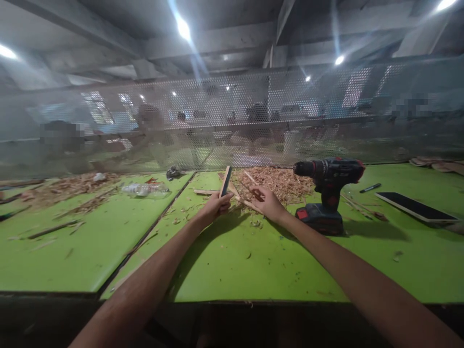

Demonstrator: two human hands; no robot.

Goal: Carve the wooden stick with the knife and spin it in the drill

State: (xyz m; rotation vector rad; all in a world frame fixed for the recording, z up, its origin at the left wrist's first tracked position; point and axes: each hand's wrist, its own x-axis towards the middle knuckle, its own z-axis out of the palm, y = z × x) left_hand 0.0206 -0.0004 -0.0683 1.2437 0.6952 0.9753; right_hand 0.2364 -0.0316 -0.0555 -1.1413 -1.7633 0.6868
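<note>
My left hand (218,207) is closed around the lower end of a flat wooden strip (226,181) with one dark face, its top tilted upward. My right hand (268,204) is just to the right, low over the table, fingers pinched on what looks like a thin wooden stick (249,177). Its exact grip is small and partly hidden by the fingers. Between the hands, more pale wood pieces lie on the green table (253,266). Behind my right hand is a heap of curled wood shavings (286,182).
A cordless drill (329,188) stands upright on its battery right of my right hand. Farther right lie a marker (370,188) and a black-faced board (416,206). At left are a clear plastic bottle (145,189) and more shavings. A perforated screen (232,116) rises behind; people are blurred beyond.
</note>
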